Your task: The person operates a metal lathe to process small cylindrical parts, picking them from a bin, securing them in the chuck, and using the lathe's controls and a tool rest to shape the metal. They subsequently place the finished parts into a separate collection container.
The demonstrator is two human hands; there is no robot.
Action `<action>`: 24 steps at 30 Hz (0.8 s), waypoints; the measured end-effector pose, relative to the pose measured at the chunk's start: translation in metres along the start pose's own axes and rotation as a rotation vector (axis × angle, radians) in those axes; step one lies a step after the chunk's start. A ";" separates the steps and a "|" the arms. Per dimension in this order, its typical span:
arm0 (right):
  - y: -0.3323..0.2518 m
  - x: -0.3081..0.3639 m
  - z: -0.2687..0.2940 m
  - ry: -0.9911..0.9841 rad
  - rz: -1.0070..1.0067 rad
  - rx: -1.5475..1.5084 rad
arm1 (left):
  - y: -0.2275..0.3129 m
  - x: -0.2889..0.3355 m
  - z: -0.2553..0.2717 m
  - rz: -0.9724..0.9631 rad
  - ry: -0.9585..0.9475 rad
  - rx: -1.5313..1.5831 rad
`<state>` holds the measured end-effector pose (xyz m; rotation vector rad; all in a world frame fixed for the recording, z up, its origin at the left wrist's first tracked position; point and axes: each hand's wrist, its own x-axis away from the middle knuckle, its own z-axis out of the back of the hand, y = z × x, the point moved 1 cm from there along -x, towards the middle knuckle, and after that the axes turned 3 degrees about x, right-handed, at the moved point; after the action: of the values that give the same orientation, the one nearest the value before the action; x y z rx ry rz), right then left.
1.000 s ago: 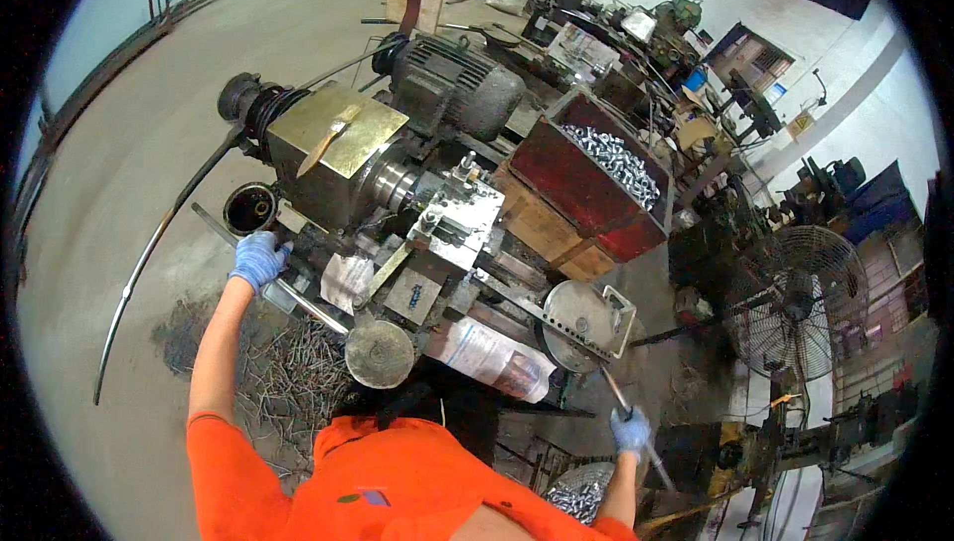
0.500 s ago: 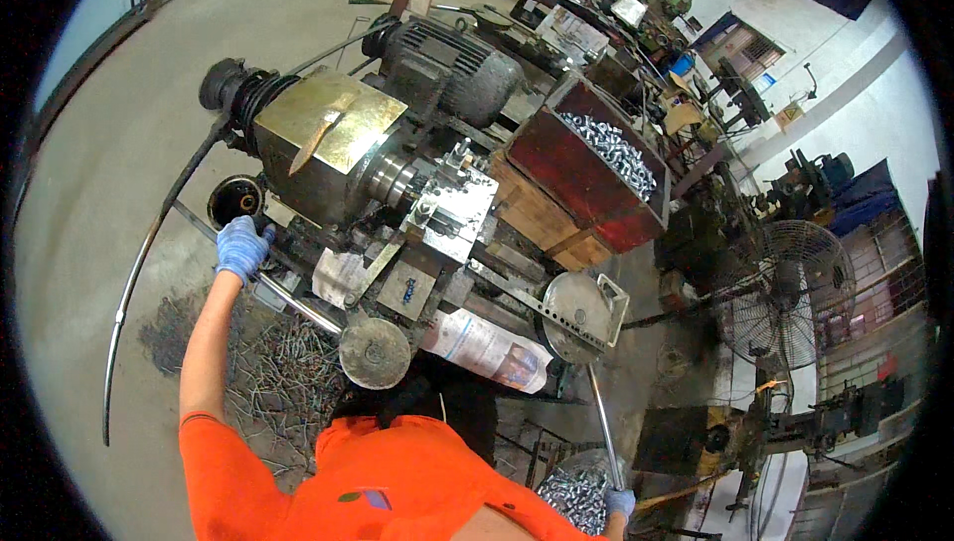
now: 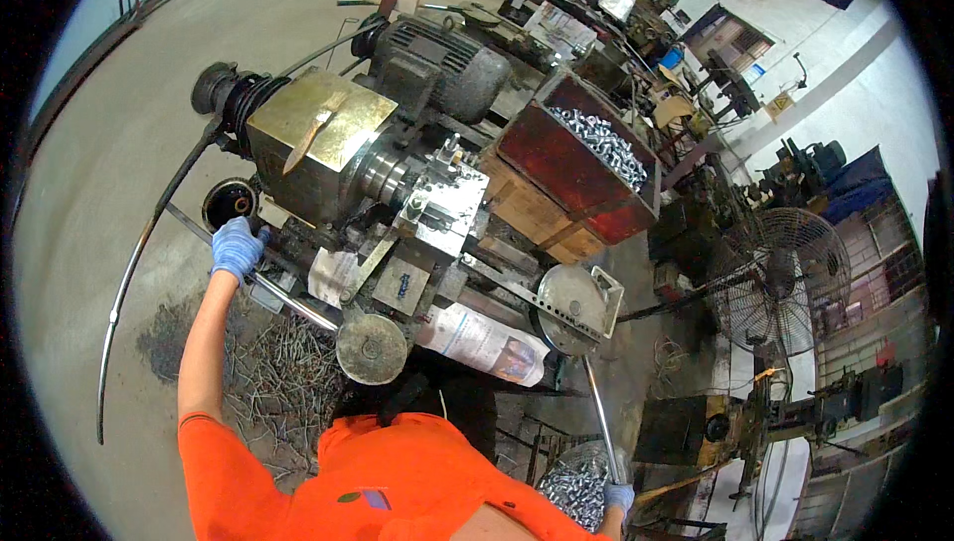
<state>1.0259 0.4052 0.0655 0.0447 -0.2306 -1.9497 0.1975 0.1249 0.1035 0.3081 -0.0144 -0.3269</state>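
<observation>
My left hand [image 3: 237, 248], in a blue knitted glove, is at the left end of a small lathe [image 3: 308, 193], just below a round black cup-like housing [image 3: 231, 205]. Its fingers curl over a part there that the glove hides. A bright metal bar [image 3: 303, 310] runs from near this hand toward a round disc [image 3: 372, 348]. At the lower right, my gloved right hand [image 3: 618, 497] is closed around the lower end of a long steel lever [image 3: 602, 412]. That lever slants up to a handwheel [image 3: 571, 309]. Beside the right hand is a container of small metal parts [image 3: 573, 493].
A red bin [image 3: 566, 163] of shiny metal pieces stands on wood behind the lathe. A brush [image 3: 308, 141] lies on the brass-coloured cover [image 3: 343, 109], near a motor [image 3: 447, 69]. Metal shavings [image 3: 283, 372] cover the floor below. A caged fan [image 3: 780, 273] stands at right.
The whole view has shifted slightly, so the lathe and bin sit a little further left. Both hands keep their places on the machine, and the lever's slant looks nearly the same.
</observation>
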 end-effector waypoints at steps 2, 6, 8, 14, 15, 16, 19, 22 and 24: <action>0.007 -0.007 -0.011 -0.002 -0.057 0.021 | 0.001 -0.002 -0.001 0.001 -0.009 -0.001; 0.015 -0.010 -0.020 0.041 -0.017 -0.034 | -0.006 -0.006 -0.011 -0.006 0.027 -0.037; 0.008 -0.004 -0.016 0.044 -0.071 -0.013 | -0.002 -0.003 -0.006 -0.014 0.032 -0.032; 0.014 -0.008 -0.024 0.073 -0.055 -0.006 | -0.004 -0.002 -0.007 -0.029 0.055 -0.027; 0.015 -0.009 -0.026 0.073 -0.056 -0.009 | -0.007 -0.003 -0.010 -0.028 0.062 -0.037; 0.016 -0.010 -0.027 0.074 -0.061 -0.011 | -0.004 -0.003 -0.008 -0.030 0.067 -0.044; 0.013 -0.004 -0.023 0.070 -0.050 -0.025 | 0.004 0.002 0.004 -0.024 0.003 0.004; 0.012 0.000 -0.022 0.073 -0.022 -0.049 | 0.000 0.001 -0.001 -0.025 0.024 0.008; 0.012 0.001 -0.021 0.073 -0.002 -0.066 | -0.003 0.000 -0.005 -0.029 0.047 -0.005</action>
<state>1.0394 0.3968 0.0473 0.0727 -0.1179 -1.9528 0.1965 0.1240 0.0980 0.3115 0.0373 -0.3485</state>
